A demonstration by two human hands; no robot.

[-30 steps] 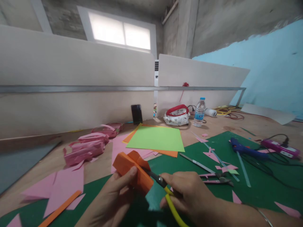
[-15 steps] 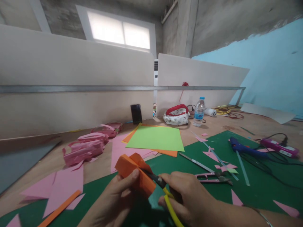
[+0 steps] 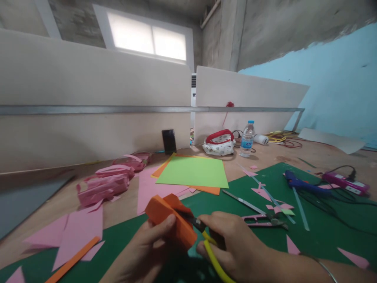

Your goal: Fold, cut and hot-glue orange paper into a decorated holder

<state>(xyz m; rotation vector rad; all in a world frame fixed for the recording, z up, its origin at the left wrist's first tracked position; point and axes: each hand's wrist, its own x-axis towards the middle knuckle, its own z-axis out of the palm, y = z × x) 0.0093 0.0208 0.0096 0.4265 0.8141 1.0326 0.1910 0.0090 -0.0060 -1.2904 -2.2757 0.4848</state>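
Cutting seems the step in hand; next move likely calls for a firm left pinch as blades close. Left hand [image 3: 149, 245]: thumb and fingers clamped on folded orange paper [image 3: 160, 212] above green mat [image 3: 119, 232]. Scissors [image 3: 198, 224] enter its folds, blade gap hidden; right hand [image 3: 234, 239] curled around yellow handles [image 3: 214, 259].

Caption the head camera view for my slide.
Left hand holds folded orange paper, right hand holds yellow-handled scissors to it, above a green mat.
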